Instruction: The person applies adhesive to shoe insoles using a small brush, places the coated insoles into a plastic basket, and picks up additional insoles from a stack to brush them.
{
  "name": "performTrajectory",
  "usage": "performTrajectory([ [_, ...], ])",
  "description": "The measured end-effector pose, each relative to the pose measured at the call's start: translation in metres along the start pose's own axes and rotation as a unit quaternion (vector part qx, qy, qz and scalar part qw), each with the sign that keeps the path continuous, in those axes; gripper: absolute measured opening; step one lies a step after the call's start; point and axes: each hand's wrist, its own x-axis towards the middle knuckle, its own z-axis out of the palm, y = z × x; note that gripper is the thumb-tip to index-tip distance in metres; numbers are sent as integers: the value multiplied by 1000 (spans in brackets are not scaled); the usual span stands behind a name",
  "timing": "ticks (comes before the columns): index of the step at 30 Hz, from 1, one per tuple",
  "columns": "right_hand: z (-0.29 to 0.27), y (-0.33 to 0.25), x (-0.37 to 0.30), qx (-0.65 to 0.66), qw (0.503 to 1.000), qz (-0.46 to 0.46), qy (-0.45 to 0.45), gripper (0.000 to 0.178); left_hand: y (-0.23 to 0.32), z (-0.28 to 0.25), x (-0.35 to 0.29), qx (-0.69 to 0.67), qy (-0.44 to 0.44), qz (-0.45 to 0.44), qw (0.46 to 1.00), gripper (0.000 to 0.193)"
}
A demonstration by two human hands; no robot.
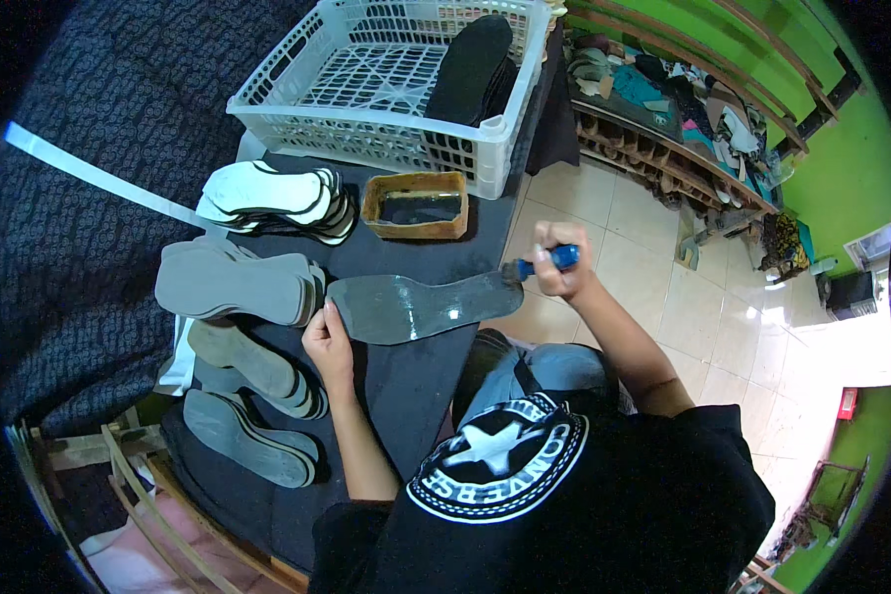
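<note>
Sole mid-frame; left hand pinching its left end, right hand clenched round likely brush at right tip. Best: steady sole, stroke evenly out to edges.

Readable lettering stands on the black shirt; it belongs to a round emblem on the chest, where large white capital letters curve about a white star; in this view the letters stand upside down, framed by a round white border.
</note>
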Motion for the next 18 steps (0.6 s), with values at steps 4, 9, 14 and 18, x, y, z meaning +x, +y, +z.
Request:
performTrajectory([
  [4, -21, 5, -10, -13, 999, 45, -12, 18, 10, 3, -1, 9, 5, 5, 1000, 32],
  [9, -2, -2, 6, 57, 997, 41, 25, 18, 7, 3, -1, 6, 7, 4, 1000, 32],
  [14, -6, 0, 4, -9, 1000, 10, -23, 19, 11, 3, 1, 17, -4, 0, 1000, 33],
  [18, -12, -9, 7, -57, 995, 42, -77, 17, 12, 0, -1, 32, -1, 7, 999, 34],
])
